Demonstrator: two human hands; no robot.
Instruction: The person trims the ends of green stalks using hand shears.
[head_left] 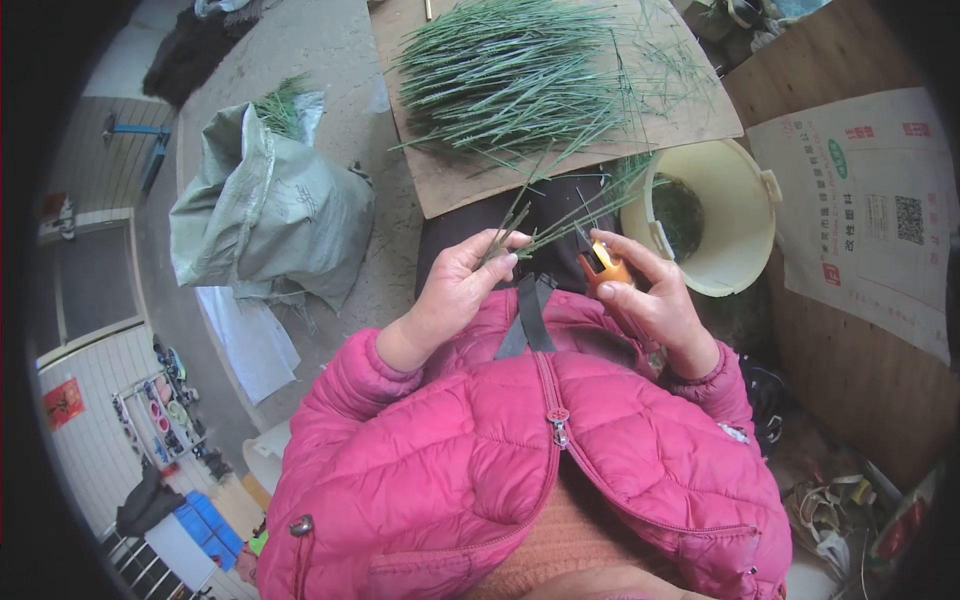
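Pinched between the thumb and fingers of my left hand (468, 272) are a few thin green stems (548, 234), their ends fanning out to the right over my lap. My right hand (655, 297) is wrapped round orange-handled pruning shears (604, 264), whose dark blades point up beside those stems. Just beyond both hands, a large heap of cut green stems (510, 75) covers much of a brown board (440, 185). A pale yellow bucket (745, 215) stands to the right of my right hand, with green bits inside and some stems reaching over its rim.
At the left on the floor stands a woven sack (270, 215) with green sprigs at its mouth. A white sheet (248, 340) lies beside it. On the right rises a wooden panel (860, 390) bearing a printed paper sack (865, 215). A shoe rack (160, 415) is at far left.
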